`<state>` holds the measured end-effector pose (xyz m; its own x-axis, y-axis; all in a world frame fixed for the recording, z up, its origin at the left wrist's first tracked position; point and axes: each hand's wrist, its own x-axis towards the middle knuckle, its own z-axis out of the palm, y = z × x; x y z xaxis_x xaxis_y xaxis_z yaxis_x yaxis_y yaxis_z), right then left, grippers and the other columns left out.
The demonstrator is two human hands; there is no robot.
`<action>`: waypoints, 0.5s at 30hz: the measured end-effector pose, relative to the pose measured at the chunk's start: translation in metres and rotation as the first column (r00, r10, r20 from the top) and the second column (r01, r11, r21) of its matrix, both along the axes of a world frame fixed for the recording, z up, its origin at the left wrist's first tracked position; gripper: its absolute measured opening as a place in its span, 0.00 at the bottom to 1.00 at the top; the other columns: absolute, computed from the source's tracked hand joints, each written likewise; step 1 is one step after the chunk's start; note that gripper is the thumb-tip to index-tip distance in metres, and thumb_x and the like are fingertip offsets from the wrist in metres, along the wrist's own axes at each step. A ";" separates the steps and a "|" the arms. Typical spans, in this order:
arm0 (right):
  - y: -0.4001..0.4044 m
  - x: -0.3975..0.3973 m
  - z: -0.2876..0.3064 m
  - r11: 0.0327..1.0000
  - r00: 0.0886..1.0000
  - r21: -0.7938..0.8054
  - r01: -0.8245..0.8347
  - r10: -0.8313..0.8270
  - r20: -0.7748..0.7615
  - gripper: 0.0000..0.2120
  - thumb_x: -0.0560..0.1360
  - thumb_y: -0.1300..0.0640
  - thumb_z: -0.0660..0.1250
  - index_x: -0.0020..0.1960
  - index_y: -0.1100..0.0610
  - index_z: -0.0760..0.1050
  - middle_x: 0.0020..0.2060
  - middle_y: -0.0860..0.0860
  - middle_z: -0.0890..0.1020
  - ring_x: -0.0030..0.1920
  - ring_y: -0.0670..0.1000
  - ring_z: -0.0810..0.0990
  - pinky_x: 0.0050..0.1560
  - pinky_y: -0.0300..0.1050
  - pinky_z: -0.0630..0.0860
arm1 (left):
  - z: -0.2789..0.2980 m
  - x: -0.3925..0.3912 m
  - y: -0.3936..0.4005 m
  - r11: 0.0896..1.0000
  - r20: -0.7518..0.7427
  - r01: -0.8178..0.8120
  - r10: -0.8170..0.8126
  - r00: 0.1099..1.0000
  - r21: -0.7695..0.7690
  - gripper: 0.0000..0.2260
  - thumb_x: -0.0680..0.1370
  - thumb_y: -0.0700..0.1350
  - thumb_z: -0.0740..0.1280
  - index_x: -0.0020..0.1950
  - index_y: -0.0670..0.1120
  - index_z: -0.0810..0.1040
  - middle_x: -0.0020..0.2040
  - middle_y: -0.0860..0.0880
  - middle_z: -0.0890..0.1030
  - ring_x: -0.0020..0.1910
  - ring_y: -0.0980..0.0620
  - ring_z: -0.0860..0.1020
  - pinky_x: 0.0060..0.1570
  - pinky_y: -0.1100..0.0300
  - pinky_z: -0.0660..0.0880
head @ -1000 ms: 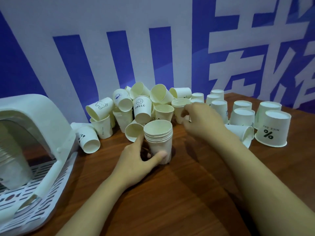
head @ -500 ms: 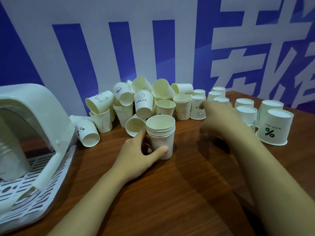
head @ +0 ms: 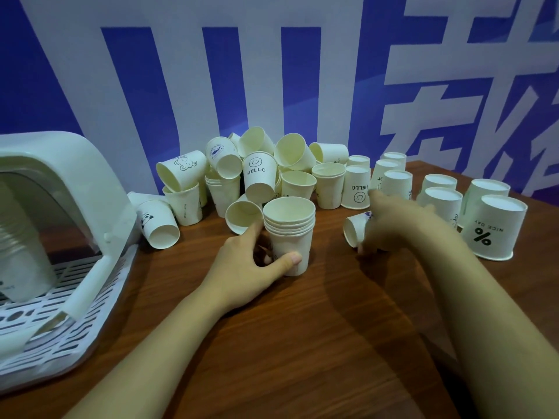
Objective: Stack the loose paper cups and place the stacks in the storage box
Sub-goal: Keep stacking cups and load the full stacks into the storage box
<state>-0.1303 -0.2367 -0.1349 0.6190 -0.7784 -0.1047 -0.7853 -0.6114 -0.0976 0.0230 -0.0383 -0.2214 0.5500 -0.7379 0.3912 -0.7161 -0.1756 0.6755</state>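
An upright stack of several white paper cups (head: 289, 234) stands on the brown table, and my left hand (head: 248, 264) grips its lower part with thumb and fingers. To the right, my right hand (head: 393, 225) is blurred and holds a single cup (head: 353, 231) lying on its side, mouth facing left. A heap of loose cups (head: 260, 173) lies behind the stack against the wall. The white storage box (head: 75, 213) with a domed lid sits at the far left, with stacked cups (head: 21, 261) inside it.
Several upside-down cups (head: 441, 201) stand at the right, including a large one printed with a percent sign (head: 496, 228). A cup with a panda print (head: 157, 225) lies beside the box. The box's slotted white tray (head: 60, 325) reaches toward the near left edge.
My right hand left the cups at the back, swung right and came back toward me holding a single cup on its side. My left hand kept gripping the stack.
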 end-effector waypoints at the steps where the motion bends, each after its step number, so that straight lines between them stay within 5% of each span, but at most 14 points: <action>1: 0.002 0.004 -0.003 1.000 1.000 -0.009 -0.021 0.021 -0.006 0.47 0.68 0.45 0.81 0.78 0.53 0.58 0.73 0.57 0.71 0.74 0.63 0.69 0.71 0.62 0.64 | 0.000 0.000 0.000 1.000 -0.001 0.001 -0.001 1.000 0.000 0.22 0.73 0.63 0.75 0.63 0.59 0.75 0.46 0.57 0.83 0.43 0.58 0.81 0.42 0.63 0.75; 6: 0.011 0.013 -0.012 0.997 0.996 0.000 -0.083 0.083 0.031 0.48 0.64 0.37 0.82 0.75 0.54 0.64 0.71 0.59 0.65 0.73 0.61 0.64 0.70 0.56 0.65 | 0.000 0.000 0.000 1.000 0.006 0.007 -0.007 1.000 0.004 0.23 0.73 0.64 0.75 0.64 0.59 0.75 0.48 0.57 0.84 0.44 0.58 0.82 0.43 0.63 0.75; 9: 0.004 0.011 -0.015 0.993 0.995 0.065 -0.097 0.097 0.015 0.53 0.64 0.41 0.83 0.78 0.54 0.57 0.74 0.58 0.66 0.74 0.64 0.66 0.72 0.60 0.66 | -0.001 0.001 0.000 1.000 0.012 0.009 -0.009 1.000 0.001 0.23 0.73 0.65 0.75 0.64 0.60 0.75 0.49 0.57 0.84 0.45 0.58 0.82 0.43 0.62 0.77; 12: 0.000 0.010 -0.016 0.985 0.986 0.109 -0.133 0.120 0.116 0.49 0.66 0.46 0.83 0.76 0.53 0.58 0.71 0.56 0.73 0.70 0.63 0.72 0.71 0.61 0.68 | -0.002 0.002 -0.001 1.000 0.018 0.011 -0.011 1.000 -0.010 0.22 0.73 0.65 0.75 0.64 0.60 0.75 0.48 0.58 0.84 0.44 0.58 0.82 0.43 0.61 0.77; 15: 0.001 0.008 -0.011 0.970 0.936 0.134 -0.201 0.150 0.317 0.41 0.66 0.41 0.81 0.72 0.51 0.64 0.65 0.52 0.76 0.63 0.56 0.75 0.68 0.58 0.72 | -0.002 0.003 -0.001 1.000 0.020 0.013 -0.013 1.000 -0.021 0.22 0.73 0.64 0.75 0.63 0.61 0.75 0.46 0.58 0.84 0.43 0.58 0.82 0.43 0.62 0.76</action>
<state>-0.1222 -0.2360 -0.1460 0.7659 -0.6430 -0.0061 -0.5846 -0.6924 -0.4228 0.0258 -0.0395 -0.2238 0.5324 -0.7365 0.4171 -0.7313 -0.1522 0.6648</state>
